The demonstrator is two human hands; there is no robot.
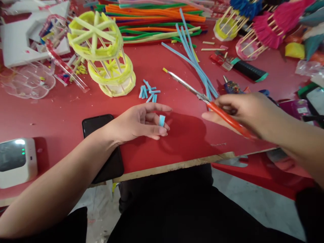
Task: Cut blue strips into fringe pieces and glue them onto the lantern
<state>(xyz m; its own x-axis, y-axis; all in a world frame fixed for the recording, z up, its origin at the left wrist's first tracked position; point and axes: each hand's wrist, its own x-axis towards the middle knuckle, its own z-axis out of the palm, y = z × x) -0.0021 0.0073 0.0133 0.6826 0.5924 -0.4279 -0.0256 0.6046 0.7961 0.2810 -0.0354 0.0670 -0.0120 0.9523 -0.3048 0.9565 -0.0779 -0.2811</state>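
Note:
Between the thumb and fingers of my left hand (141, 123) is a short light-blue piece of pipe cleaner (162, 120). My right hand (243, 108) grips a pair of scissors (225, 118) by the orange handles, the blades together and pointing up and left. A small yellow bit (165, 70) shows at the blade tip. Just beyond my left hand lies a small heap of cut blue pieces (149, 91). Long light-blue pipe cleaners (199, 71) stretch across the table behind the scissors, their near ends close to my right hand.
A yellow tiered frame (95, 35) stands at the left rear. Colourful pipe cleaners (157, 15) are piled at the back. A black phone (108, 165) lies under my left forearm, and a white device (19, 162) sits at far left. A utility knife (249, 70) rests at right.

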